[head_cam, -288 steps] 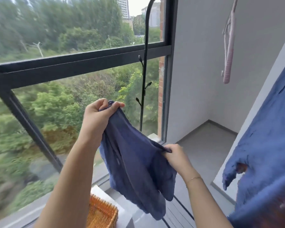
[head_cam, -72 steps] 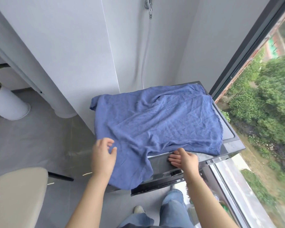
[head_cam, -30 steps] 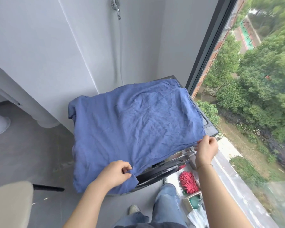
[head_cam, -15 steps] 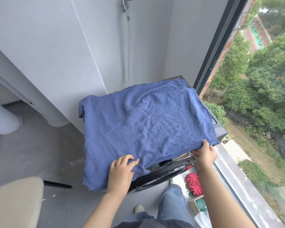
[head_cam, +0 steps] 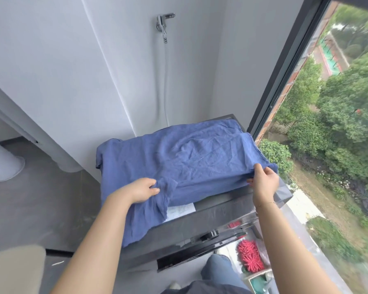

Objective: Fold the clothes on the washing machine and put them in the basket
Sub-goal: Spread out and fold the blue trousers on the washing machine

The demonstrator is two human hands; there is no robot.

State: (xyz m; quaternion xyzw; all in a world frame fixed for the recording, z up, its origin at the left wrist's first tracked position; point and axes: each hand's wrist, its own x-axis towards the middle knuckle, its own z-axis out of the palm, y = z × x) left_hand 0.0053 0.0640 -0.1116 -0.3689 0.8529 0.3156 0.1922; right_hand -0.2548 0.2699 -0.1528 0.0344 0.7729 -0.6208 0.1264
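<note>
Fingers (head_cam: pixel 154 188) of the left hand (head_cam: pixel 139 190) are curled into a bunched fold of the blue garment (head_cam: pixel 179 158) near its front edge, so that cloth is pinched there. At the right front corner the hem is gripped by the right hand (head_cam: pixel 263 182), thumb on top and the remaining fingers tucked beneath the cloth.

From those two grips the garment is spread outward over the top of the washing machine (head_cam: pixel 210 225), which serves as the worktop. Most of the top is covered; the left part of the cloth hangs over the machine's left front edge, and a sleeve-like flap droops at the far left corner.

Judged from this arrangement, the folding step appears only to have been started: the front hem is taken up but no fold has yet been laid. The next move would call for both grips to be carried together toward the wall, so that the near half is laid evenly over the far half.

The fabric is thin, soft and heavily creased, and is likely to slump if lifted unevenly. No basket can be seen in this view.
</note>
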